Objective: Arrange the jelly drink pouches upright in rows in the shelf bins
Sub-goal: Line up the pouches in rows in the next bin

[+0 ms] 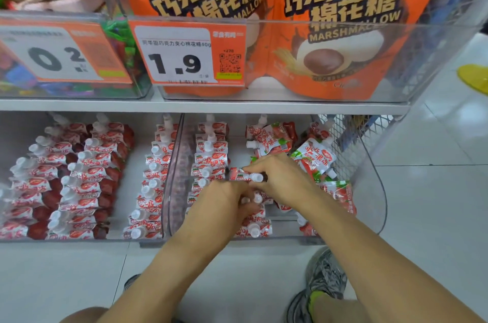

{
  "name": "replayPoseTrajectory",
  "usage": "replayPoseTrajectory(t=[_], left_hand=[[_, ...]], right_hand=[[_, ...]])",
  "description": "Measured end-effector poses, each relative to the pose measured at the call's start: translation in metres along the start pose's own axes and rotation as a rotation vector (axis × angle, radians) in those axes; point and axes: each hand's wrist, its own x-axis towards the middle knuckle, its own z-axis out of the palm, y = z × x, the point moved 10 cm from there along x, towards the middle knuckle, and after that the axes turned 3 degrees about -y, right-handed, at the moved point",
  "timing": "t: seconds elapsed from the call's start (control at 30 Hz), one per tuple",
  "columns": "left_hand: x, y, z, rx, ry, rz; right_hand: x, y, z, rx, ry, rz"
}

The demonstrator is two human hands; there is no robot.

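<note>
Clear bin (375, 206): upright pouch rows (208, 161), loose pouches (314, 158).

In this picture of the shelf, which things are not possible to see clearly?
Head view only:
- Pouches under the left hand and right hand: hidden by the hands.
- Left price tag: blurred, and its left part is cut off by the frame edge.
- Barcode on the 1.9 price tag: too small.
- Marshmallow bags: tops cut off by the upper edge.

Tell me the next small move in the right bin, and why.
Probably stand the pouch under the right hand upright behind the middle row: that row is short, and loose pouches lie tumbled at the right.
</note>
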Motion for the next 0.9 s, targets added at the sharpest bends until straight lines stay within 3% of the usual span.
replayPoseTrajectory(t=[0.13,0.23,0.43,0.6,0.77,0.9], left_hand=[[-0.007,-0.01,0.006,-0.043,-0.089,-0.014],[-0.01,-0.011,0.01,-0.056,-0.144,0.007],[-0.007,0.003,-0.002,-0.009,0.012,0.048],[0.01,0.017,0.011,0.223,-0.02,0.058],[0.018,0.008,-0.001,0.155,-0.024,0.024],[0.016,-0.008,-0.018,0.147,-0.002,0.034]], right_hand=[[0.008,-0.002,0.002,-0.061,-0.083,0.01],[0.011,-0.002,-0.002,-0.104,-0.057,0.018],[0.006,0.001,0.0,-0.152,-0.026,0.043],[0.004,-0.001,0.001,0.041,-0.139,0.022],[0.005,0.007,-0.007,0.238,-0.062,-0.015],[0.005,-0.002,0.001,0.177,-0.072,-0.063]])
